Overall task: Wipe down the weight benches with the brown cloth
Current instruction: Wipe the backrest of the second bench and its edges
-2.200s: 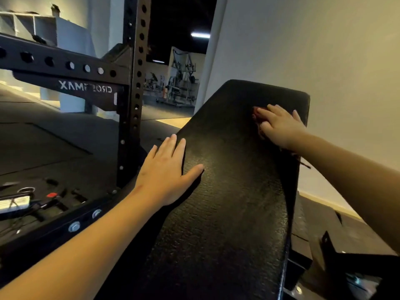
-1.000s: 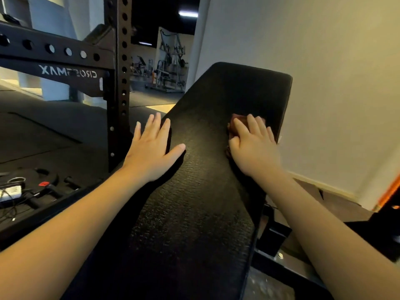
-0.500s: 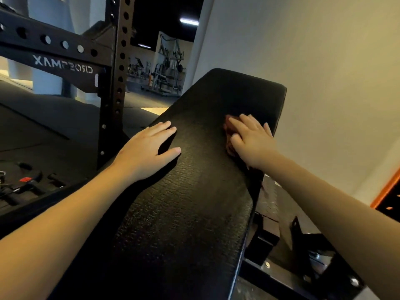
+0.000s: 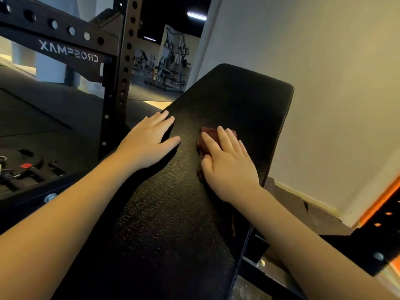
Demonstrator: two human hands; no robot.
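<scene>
Black bench pad (image 4: pixel 227 98); dark gym floor (image 4: pixel 54 118); pale wall (image 4: pixel 324 83).

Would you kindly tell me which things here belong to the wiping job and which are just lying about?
Job: bench, cloth, right hand pressing the cloth, left hand resting on the bench.
Lying about: rack, floor gear, far machines.

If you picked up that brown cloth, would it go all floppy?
Probably floppy: the brown cloth bunches in folds under the right hand. Likely light, mostly hidden by one palm. It may drag on the grainy bench pad.
</scene>
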